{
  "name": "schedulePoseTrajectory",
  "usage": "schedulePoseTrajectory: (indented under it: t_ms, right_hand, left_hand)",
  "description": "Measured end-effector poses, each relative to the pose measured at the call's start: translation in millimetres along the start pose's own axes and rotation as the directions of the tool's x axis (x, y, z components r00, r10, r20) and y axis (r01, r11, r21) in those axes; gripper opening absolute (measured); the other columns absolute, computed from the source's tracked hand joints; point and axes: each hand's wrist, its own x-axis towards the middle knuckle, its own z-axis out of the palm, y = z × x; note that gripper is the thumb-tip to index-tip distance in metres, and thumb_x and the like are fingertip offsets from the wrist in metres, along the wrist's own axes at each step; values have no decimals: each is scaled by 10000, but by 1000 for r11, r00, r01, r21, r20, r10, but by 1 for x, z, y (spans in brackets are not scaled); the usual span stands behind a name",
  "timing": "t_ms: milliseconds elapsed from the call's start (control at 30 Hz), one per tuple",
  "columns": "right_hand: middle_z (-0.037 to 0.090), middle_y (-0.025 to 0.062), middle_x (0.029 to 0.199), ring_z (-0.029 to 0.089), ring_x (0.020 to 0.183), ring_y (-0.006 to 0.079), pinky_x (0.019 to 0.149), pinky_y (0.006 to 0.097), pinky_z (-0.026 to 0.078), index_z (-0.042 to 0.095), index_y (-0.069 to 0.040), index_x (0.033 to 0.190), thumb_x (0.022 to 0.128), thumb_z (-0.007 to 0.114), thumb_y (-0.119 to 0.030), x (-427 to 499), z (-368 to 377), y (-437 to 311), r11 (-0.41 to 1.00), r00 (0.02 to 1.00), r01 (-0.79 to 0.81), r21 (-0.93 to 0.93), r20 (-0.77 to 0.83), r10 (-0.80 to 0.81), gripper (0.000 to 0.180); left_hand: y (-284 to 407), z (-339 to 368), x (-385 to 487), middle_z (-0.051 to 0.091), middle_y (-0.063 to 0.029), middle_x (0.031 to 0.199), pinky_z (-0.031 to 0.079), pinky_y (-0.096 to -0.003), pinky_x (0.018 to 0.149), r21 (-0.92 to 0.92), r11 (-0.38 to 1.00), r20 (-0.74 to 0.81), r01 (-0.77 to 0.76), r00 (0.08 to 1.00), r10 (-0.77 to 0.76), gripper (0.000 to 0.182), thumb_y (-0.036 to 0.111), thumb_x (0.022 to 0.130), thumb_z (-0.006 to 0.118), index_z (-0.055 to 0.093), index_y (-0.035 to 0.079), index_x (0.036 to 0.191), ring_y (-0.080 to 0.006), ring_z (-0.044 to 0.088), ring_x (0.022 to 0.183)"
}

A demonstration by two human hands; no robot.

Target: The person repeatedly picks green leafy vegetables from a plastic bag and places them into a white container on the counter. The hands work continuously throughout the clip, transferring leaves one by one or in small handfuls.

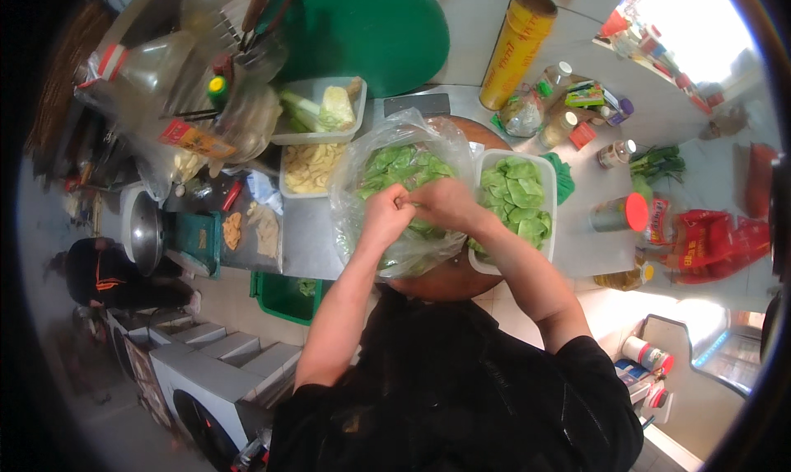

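A clear plastic bag (pixel 352 163) full of leafy lettuce (pixel 398 163) lies open on a round wooden board (pixel 426 286). Over the leaves, my left hand (pixel 390 211) and my right hand (pixel 446 205) meet at the fingertips, both with curled fingers. Something small may be between them, but it is too small to make out. To the right of the bag stands a white plastic container (pixel 551 194) holding loose green leaves (pixel 516 190). Left of the bag are a container of sliced pale pieces (pixel 315 163) and one with cut vegetables (pixel 337 108).
A green round board (pixel 377 33) leans behind the steel counter (pixel 309 237). Bottles, a red-lidded can (pixel 630 212) and a yellow tube (pixel 519 45) stand to the right. A green bin (pixel 284 305) sits below the counter edge. Another person (pixel 117 274) is at the far left.
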Motion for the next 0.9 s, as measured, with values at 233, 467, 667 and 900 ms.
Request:
schedulePoseTrajectory:
  t_ms: [233, 467, 667, 900]
  right_hand:
    - [633, 108, 740, 604, 661, 260, 627, 373, 493, 636, -74, 795, 825, 650, -207, -3, 1, 1, 980, 955, -112, 166, -256, 152, 137]
    - [613, 6, 983, 556, 909, 93, 806, 242, 440, 615, -30, 911, 854, 626, 3, -15, -47, 27, 436, 815, -24, 900, -235, 529, 66]
    - [605, 62, 1005, 550, 950, 124, 831, 258, 441, 592, -1, 895, 820, 631, 52, -14, -28, -5, 649, 876, 52, 759, -346, 335, 100]
    - [611, 80, 891, 596, 826, 190, 721, 301, 478, 619, -31, 915, 741, 700, 6, -23, -30, -12, 882, 878, -107, 458, -373, 301, 196]
  left_hand:
    - [-22, 7, 8, 568, 1, 671, 395, -259, 524, -404, 907, -283, 117, 927, -246, 41, 48, 758, 576, 607, 21, 759, -79, 489, 594]
    - [-32, -37, -6, 549, -96, 712, 290, -228, 402, -830, 474, 6, 294, 855, -519, 43, 44, 835, 477, 513, 47, 810, -97, 388, 480]
    - [19, 9, -13, 606, -85, 839, 369, -220, 495, -829, 473, 162, 298, 938, -307, 140, 20, 882, 504, 585, 7, 996, -126, 562, 678]
    - [14, 6, -15, 580, -15, 762, 401, -255, 508, -440, 896, -97, 58, 989, -112, 80, -15, 832, 555, 616, 0, 882, -125, 554, 661]
